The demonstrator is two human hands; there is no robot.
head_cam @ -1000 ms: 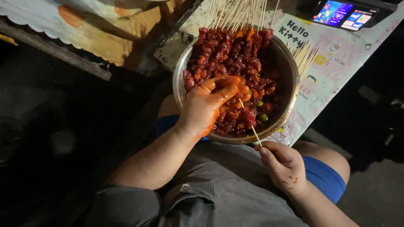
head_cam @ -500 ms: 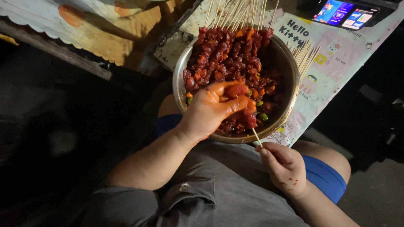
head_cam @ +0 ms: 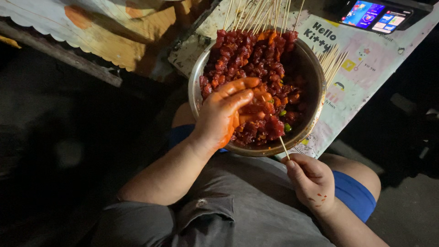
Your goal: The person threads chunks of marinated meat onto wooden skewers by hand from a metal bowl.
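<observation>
Dim stall | skewer (head_cam: pixel 284 147) in right hand (head_cam: pixel 312 182), tip toward bowl (head_cam: pixel 315 77)

Your sauce-stained left hand (head_cam: pixel 228 114) reaches into the round steel bowl (head_cam: pixel 315 82) of red marinated meat cubes (head_cam: pixel 256 59) at the table's near edge, while your right hand (head_cam: pixel 313 180) pinches a thin bamboo skewer (head_cam: pixel 284 147) just below its rim.

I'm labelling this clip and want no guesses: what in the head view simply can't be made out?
- Left hand fingertips: buried in the red meat pieces.
- Skewer tip: hidden behind the metal bowl rim.
- Phone: screen too small.
- Floor on both sides: too dark.
</observation>
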